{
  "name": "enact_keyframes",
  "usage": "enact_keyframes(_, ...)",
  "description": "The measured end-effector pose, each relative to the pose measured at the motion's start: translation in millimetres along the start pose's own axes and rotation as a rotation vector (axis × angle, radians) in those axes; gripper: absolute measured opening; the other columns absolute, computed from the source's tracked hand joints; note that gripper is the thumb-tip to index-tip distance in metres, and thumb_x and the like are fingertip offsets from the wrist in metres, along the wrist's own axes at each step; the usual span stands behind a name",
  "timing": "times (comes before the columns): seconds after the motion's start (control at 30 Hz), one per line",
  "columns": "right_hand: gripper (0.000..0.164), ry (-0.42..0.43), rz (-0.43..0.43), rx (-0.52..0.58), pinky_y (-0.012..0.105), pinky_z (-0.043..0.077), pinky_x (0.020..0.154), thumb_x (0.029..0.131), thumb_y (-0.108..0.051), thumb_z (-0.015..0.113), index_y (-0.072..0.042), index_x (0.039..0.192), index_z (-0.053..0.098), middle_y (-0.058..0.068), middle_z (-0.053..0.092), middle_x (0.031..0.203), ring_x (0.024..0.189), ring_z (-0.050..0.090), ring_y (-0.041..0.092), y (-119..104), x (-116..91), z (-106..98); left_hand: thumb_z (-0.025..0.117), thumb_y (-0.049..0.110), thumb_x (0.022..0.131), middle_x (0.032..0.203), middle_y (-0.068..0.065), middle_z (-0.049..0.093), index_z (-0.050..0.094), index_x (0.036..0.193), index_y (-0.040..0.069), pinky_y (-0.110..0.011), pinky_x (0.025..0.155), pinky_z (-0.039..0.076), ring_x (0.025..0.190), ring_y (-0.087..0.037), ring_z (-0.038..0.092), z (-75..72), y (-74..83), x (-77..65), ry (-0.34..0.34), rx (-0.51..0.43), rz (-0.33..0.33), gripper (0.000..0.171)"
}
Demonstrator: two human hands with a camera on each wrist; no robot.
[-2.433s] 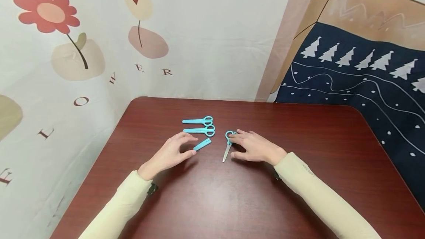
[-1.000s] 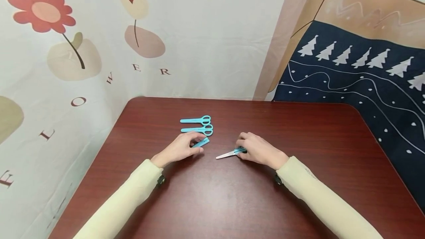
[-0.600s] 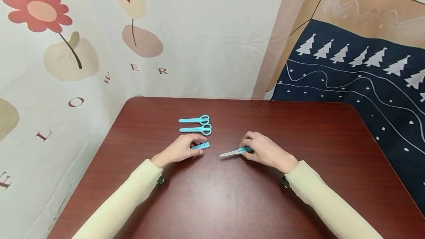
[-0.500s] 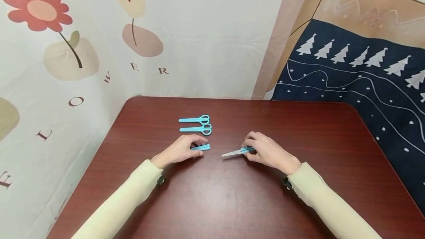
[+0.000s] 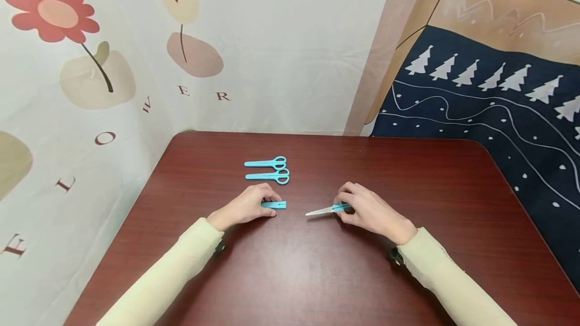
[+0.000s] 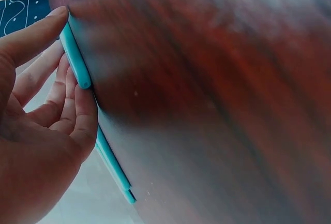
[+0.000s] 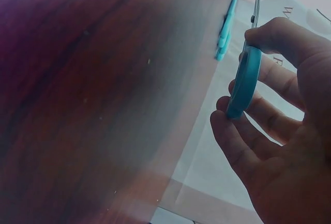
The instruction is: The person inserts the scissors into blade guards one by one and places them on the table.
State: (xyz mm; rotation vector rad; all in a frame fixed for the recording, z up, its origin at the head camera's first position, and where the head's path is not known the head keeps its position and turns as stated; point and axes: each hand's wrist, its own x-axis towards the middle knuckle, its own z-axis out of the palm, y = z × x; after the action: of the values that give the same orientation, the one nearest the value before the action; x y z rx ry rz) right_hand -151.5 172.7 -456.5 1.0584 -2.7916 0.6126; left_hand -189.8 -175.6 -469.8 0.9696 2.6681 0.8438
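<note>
My left hand [image 5: 246, 205] pinches a light-blue scissors sheath [image 5: 277, 205] between thumb and fingers, its open end facing right. Up close in the left wrist view, the sheath [image 6: 75, 58] lies along the fingertips, with the thumb at one end. To the right, my right hand [image 5: 373, 213] holds a pair of scissors [image 5: 319, 211] by the blue handle, the bare blades pointing left at the sheath with a gap between them. The right wrist view shows thumb and fingers on the handle loops [image 7: 245, 81]. Fingers hide part of the handle in the head view.
Behind the left hand lie two more blue scissors, the far pair [image 5: 259, 164] and the near pair [image 5: 260, 177], both sheathed, side by side with loops to the right. The dark red table [image 5: 299, 275] reaches back to a printed cloth [image 5: 281, 54].
My right hand has picked up the scissors, turned the blades to point left and drawn slightly right. My left hand has taken hold of the sheath, which has swung from slanting to level.
</note>
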Motion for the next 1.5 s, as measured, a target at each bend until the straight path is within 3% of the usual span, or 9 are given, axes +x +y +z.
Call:
enact_keyframes(0.37, 0.015, 0.010, 0.000, 0.020, 0.027, 0.051, 0.076, 0.087, -0.014, 0.082, -0.017, 0.100, 0.075, -0.004, 0.058, 0.104, 0.088, 0.052, 0.010, 1.2, -4.0, 4.8, 0.084, 0.010, 0.086, 0.095, 0.008, 0.067, 0.079, 0.098, 0.013, -0.028, 0.078, 0.052, 0.084, -0.010, 0.060, 2.7, -0.7, 1.5, -0.007, -0.008, 0.029, 0.014)
enact_keyframes(0.77, 0.016, 0.078, -0.010, 0.038, 0.023, 0.048, 0.070, 0.086, -0.011, 0.080, -0.020, 0.094, 0.069, -0.008, 0.056, 0.102, 0.085, 0.050, 0.007, -1.4, -9.5, 7.9, 0.081, 0.010, 0.089, 0.094, 0.007, 0.065, 0.078, 0.102, 0.011, -0.028, 0.080, 0.052, 0.086, -0.008, 0.060, 4.0, 11.3, -2.8, 0.028, -0.008, 0.078, 0.013)
enact_keyframes(1.2, 0.017, 0.156, 0.003, 0.074, 0.023, 0.047, 0.068, 0.086, -0.016, 0.076, -0.020, 0.099, 0.065, -0.010, 0.055, 0.099, 0.083, 0.049, 0.005, -10.5, -13.4, 5.1, 0.078, 0.008, 0.092, 0.098, 0.009, 0.067, 0.074, 0.104, 0.015, -0.026, 0.075, 0.051, 0.082, -0.006, 0.059, 7.9, 43.0, -5.7, 0.152, -0.086, 0.108, 0.015)
enact_keyframes(1.5, 0.015, 0.204, -0.011, 0.065, 0.024, 0.048, 0.070, 0.085, -0.016, 0.073, -0.020, 0.098, 0.066, -0.010, 0.056, 0.099, 0.085, 0.049, 0.005, -11.7, -16.8, 4.2, 0.078, 0.010, 0.093, 0.101, 0.007, 0.067, 0.076, 0.106, 0.015, -0.028, 0.077, 0.052, 0.084, -0.008, 0.059, 11.8, 52.0, -6.9, 0.218, -0.082, 0.142, 0.014)
